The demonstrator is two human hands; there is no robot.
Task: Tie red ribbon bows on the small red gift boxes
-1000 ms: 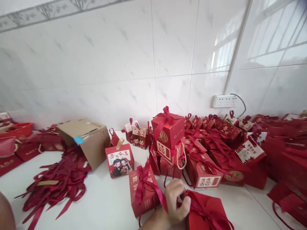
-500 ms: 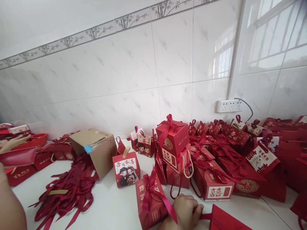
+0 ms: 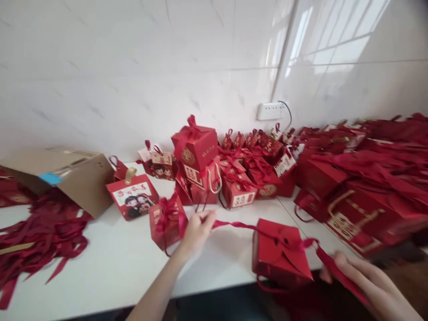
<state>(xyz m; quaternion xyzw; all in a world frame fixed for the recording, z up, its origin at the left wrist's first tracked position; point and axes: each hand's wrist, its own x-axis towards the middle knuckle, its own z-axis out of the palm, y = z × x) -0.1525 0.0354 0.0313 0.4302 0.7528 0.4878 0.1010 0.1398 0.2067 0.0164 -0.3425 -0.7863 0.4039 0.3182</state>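
Observation:
A red gift box (image 3: pixel 279 252) sits at the table's front edge, its top flaps folded together with a dark red ribbon (image 3: pixel 234 224) threaded through them. My left hand (image 3: pixel 199 226) is closed on one end of that ribbon, left of the box. To the right of the box, my right hand (image 3: pixel 363 276) grips the other end, somewhat blurred. The ribbon runs across the box top between both hands. Just behind my left hand stands a box with a tied bow (image 3: pixel 167 220).
Left lie a pile of loose red ribbons (image 3: pixel 50 236) and a cardboard carton (image 3: pixel 90 187). Behind are a couple-print box (image 3: pixel 133 198) and a stack topped by a bow-tied box (image 3: pixel 195 145). Many red boxes (image 3: pixel 371 214) crowd the right. A power socket (image 3: pixel 270 111) is on the wall.
The view has turned right and down. The red gift box now shows whole, and my right hand has come into view on the ribbon. My left hand holds its ribbon end out leftward.

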